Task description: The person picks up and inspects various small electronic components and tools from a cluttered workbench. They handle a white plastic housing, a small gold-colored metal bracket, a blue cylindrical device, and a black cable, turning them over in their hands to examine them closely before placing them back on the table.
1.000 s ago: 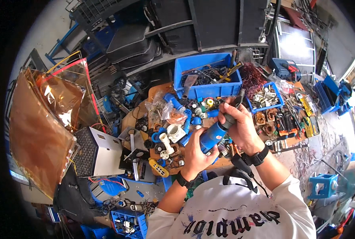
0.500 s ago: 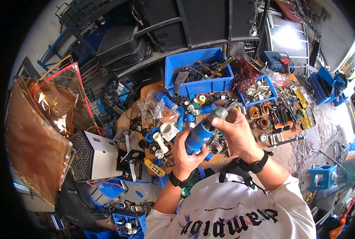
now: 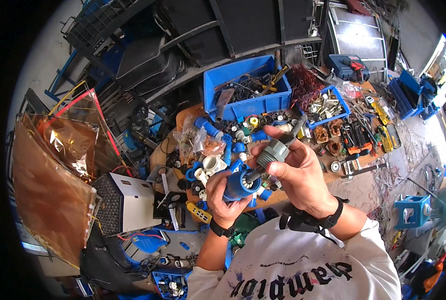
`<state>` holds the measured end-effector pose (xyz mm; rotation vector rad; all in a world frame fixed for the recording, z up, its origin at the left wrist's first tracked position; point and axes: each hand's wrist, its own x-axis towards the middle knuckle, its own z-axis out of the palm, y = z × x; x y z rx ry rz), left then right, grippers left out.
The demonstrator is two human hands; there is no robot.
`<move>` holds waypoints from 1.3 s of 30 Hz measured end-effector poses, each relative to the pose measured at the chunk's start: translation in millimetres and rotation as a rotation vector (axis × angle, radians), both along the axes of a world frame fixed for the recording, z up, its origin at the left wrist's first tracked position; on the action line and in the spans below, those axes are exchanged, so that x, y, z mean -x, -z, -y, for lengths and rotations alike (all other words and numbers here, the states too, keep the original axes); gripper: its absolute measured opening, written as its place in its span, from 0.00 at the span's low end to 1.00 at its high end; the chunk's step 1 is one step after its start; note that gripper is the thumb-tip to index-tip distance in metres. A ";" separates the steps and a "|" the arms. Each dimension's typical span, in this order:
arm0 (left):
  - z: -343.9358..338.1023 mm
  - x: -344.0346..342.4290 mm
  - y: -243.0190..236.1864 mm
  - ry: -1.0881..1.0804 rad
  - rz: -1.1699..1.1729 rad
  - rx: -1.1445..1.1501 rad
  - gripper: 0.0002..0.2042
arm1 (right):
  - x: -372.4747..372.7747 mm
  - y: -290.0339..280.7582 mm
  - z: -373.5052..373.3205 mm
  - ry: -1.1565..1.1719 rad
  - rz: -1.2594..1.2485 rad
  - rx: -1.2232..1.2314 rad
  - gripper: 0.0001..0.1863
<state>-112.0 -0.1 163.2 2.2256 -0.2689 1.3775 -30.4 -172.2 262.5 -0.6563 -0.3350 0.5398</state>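
Note:
Wrapped round a blue cylindrical plug housing (image 3: 234, 187) is my left hand (image 3: 220, 201). Its open end is tilted up, showing a light-coloured ring of teeth inside. My right hand (image 3: 305, 181) grips a grey threaded cable gland (image 3: 273, 153) between thumb and fingers, just above and to the right of the housing. A dark cable (image 3: 298, 128) passes through the gland, and its lower part reaches into the housing's mouth. The gland and the housing are apart. What lies deeper in the housing is hidden.
On the wooden workbench (image 3: 370, 159) lie white and blue fittings (image 3: 215, 164), plastic bags and tools. A blue crate (image 3: 255, 108) of scrap stands behind, a blue tray (image 3: 328, 107) of metal pieces to its right. A white box (image 3: 133, 202) stands left.
The housing has tipped so its mouth faces me more. My right hand has shifted its grip, and the grey gland now shows plainly above the mouth.

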 end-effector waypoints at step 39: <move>-144.4 108.0 65.5 -0.689 -0.232 0.181 0.27 | -167.7 88.3 84.9 0.346 -0.231 -0.029 0.08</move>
